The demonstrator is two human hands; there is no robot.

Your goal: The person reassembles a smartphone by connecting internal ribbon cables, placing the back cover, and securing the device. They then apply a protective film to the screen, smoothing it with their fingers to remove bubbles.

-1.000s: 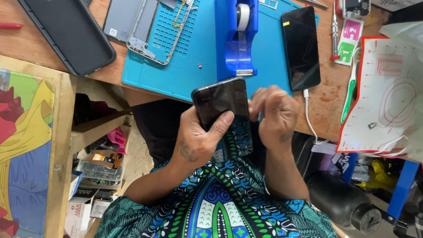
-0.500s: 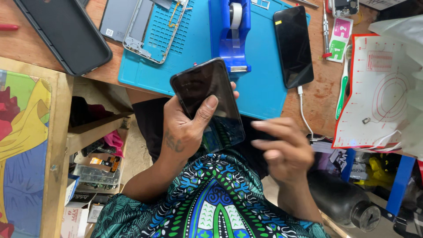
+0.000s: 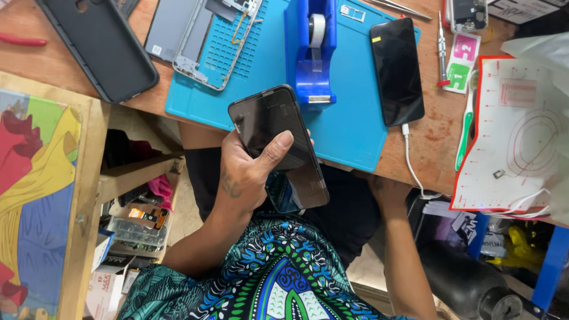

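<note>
My left hand (image 3: 249,178) is shut on a black phone (image 3: 275,139) with a dark screen. It holds the phone tilted over my lap, with the top end over the front edge of the blue work mat (image 3: 349,101). The thumb lies across the glass. My right hand (image 3: 385,189) is away from the phone, down at the underside of the wooden table's front edge (image 3: 415,169). Its fingers are hidden in shadow there.
On the mat stand a blue tape dispenser (image 3: 312,53), a second black phone (image 3: 397,71) with a white cable (image 3: 410,160), and a bare phone frame (image 3: 207,41). A black phone case (image 3: 98,47) lies to the left. A screwdriver (image 3: 441,56) and a red-edged white mat (image 3: 515,136) lie to the right.
My right hand let go of the phone, swung down to the right and went under the table edge. My left hand keeps the phone, now raised toward the mat.
</note>
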